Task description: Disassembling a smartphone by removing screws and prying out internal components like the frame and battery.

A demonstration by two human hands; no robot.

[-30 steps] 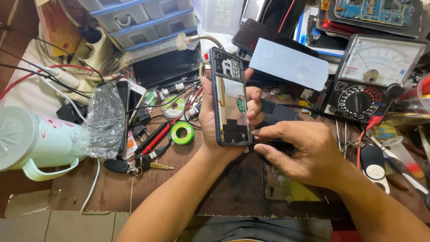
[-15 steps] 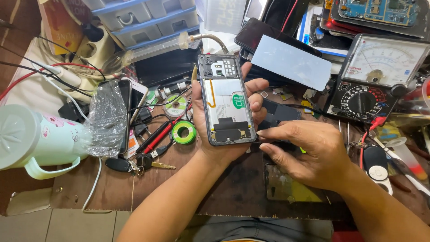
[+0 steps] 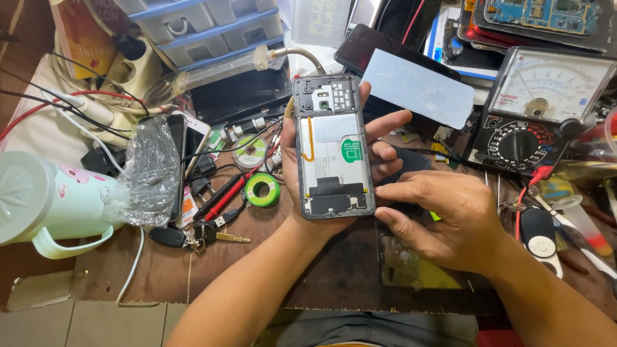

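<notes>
Left hand [image 3: 315, 193] gripping opened phone [image 3: 333, 146] upright; right hand [image 3: 443, 218] resting half-curled, holding nothing visible. Risk: phone slipping onto cluttered bench [image 3: 321, 283], exposed insides getting damaged.

A single head-worn camera looks steeply down and slightly forward over the person's own forearms onto a cluttered wooden tabletop [image 3: 193, 270]. The view sits close, at arm's length, so the left hand [image 3: 302, 193] and the right hand [image 3: 443, 222] fill the centre. The near tabletop edge and a strip of lap run along the bottom; storage drawers [image 3: 212, 26] and an analog multimeter [image 3: 540, 109] mark the far side at the top. No second view shares the scene.
</notes>
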